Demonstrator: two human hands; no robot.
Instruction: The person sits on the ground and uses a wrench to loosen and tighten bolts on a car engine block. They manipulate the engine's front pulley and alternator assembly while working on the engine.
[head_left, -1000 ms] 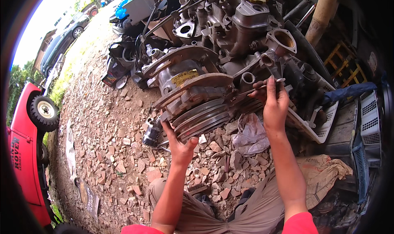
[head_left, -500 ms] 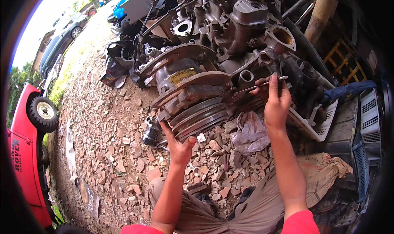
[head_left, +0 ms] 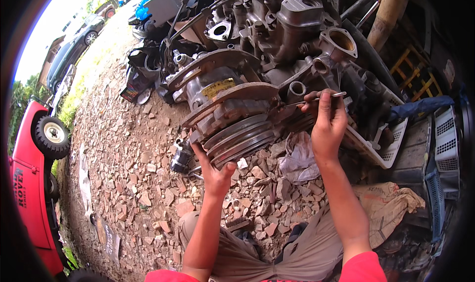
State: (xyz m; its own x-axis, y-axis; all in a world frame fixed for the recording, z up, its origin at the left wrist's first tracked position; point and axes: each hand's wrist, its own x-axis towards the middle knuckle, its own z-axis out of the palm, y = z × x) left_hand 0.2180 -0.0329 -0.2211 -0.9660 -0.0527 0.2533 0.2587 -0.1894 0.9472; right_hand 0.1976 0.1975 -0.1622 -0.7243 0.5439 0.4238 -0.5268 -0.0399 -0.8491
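A grooved metal pulley (head_left: 242, 141) sits at the near end of a greasy compressor-like unit (head_left: 213, 88) with two curved bracket plates. My left hand (head_left: 216, 177) grips the pulley's lower left side, its fingertips hidden behind the metal and its thumb apart from the fingers. On the other side, my right hand (head_left: 329, 123) pinches a thin metal rod-like tool (head_left: 337, 94) between thumb and fingers. This tool points left toward the unit, beside an open pipe end (head_left: 297, 89). Its far tip is lost among dark parts, so I cannot tell what it touches.
A big dirty engine (head_left: 277, 29) stands behind the unit. Broken tile and stones cover the ground (head_left: 133, 158). A pale rag (head_left: 299, 160) lies below my right hand, a white crate (head_left: 391, 151) to its right. A black cylindrical part (head_left: 182, 158) lies left of the pulley. A red vehicle (head_left: 32, 183) stands far left.
My right hand has shifted slightly left and turned a little, and the thin tool lies at a flatter angle. My left hand stays on the pulley.
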